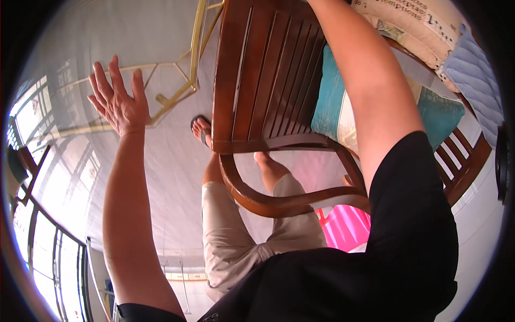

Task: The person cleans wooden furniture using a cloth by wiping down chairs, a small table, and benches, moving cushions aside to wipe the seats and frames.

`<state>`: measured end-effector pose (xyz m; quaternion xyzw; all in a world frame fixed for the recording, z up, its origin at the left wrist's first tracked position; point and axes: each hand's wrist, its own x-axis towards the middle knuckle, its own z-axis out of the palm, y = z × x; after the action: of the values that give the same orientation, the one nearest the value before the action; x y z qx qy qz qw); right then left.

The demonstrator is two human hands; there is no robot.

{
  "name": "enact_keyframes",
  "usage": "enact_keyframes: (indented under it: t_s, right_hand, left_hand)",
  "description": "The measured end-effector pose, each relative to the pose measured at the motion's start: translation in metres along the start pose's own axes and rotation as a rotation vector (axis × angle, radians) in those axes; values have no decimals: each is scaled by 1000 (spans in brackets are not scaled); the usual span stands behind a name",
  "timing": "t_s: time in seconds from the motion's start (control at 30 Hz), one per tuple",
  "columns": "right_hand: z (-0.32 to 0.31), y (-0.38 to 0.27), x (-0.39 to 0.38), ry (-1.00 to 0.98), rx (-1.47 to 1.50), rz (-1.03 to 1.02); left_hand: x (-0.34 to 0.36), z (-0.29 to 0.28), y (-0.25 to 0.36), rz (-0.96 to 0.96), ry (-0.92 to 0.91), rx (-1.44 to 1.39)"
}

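Note:
My left hand (120, 104) is raised at the left with its fingers spread. It holds nothing and looks apart from the gold metal frame (188, 88) seen behind it. My right arm reaches up across a brown wooden slatted chair (257, 80) with a curved armrest (284, 206). That arm runs out at the top edge, so my right hand is out of the picture. Under the right forearm lies a teal and white cushion (328, 107), partly covered by the arm.
At the upper right are a beige printed fabric (413, 27) and a blue quilted cloth (475, 80). A bright pink item (348, 228) shows below the armrest. My sandalled foot (201, 130) stands on the pale floor (171, 177). Bright windows (53, 263) line the left side.

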<state>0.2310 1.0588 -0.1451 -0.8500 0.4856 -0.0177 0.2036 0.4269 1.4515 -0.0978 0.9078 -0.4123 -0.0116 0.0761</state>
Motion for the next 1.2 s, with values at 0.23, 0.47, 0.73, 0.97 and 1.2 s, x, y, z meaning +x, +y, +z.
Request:
enact_keyframes:
  t_s: [0.23,0.47,0.73,0.97,1.2]
  right_hand:
    - [85,-51,-241,174,-18,-356]
    - [98,-17,-384,-578,217,-1146]
    - [14,61,-23,299,-130,-434]
    - [95,-46,-223,253,-4,-277]
    - [84,-5,-386,-575,146,-1202]
  left_hand:
    - [-3,-2,-7,24,76,-57]
    - [5,15,7,31,75,-79]
    - [8,8,21,56,89,-135]
    - [3,5,-3,83,113,-110]
    - [0,7,7,-7,41,-23]
